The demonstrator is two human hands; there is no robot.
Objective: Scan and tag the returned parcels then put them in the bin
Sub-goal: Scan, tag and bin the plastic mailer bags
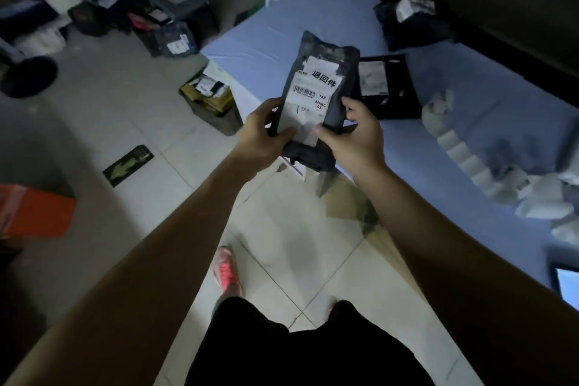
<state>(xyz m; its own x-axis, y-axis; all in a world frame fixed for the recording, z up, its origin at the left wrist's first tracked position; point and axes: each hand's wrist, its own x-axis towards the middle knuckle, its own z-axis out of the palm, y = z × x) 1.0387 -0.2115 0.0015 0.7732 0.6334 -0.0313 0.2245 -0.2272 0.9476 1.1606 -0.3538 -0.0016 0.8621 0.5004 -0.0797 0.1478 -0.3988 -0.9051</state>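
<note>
**Item 1: parcel** (340, 97), centre of frame. Oblong dark grey plastic mailer, soft and creased, its top edge folded over. It was held upright with a slight tilt, above the near corner of the desk (266, 41). A white paper label (308, 97) on the front face bore a barcode and the letters MX and MXRC 03. A white strip above it carried three bold black characters.

**Grip, left hand** (260, 135): closed round the parcel's lower left edge, thumb laid across the front near the label's bottom corner, fingers hidden behind.

**Grip, right hand** (354, 135): closed round the lower right edge, thumb on the front at the label's foot, fingertips curled over the side. The parcel stood between both grips, most of its length free above them.

**Item 2: flat black parcel** (396, 97). Glossy and rectangular with a white label, lying on the desk just right of the held one.

**Item 3: bulky dark parcel** (413, 28), upper right of frame. Crumpled white paper lay on top.

**Item 4: white paper strip** (463, 150), right of frame. Segmented, trailing across the desk.

**Desk:** covered in pale blue cloth, smooth with faint creases.

**Floor** (109, 110): pale glazed tiles.

**Item 5: open box** (216, 113), on the floor left of the desk, holding cardboard and small packets.

**Item 6: heap of dark mailers** (175, 31), upper left of frame.

**Item 7: orange carton** (34, 213), left edge of frame.
</note>
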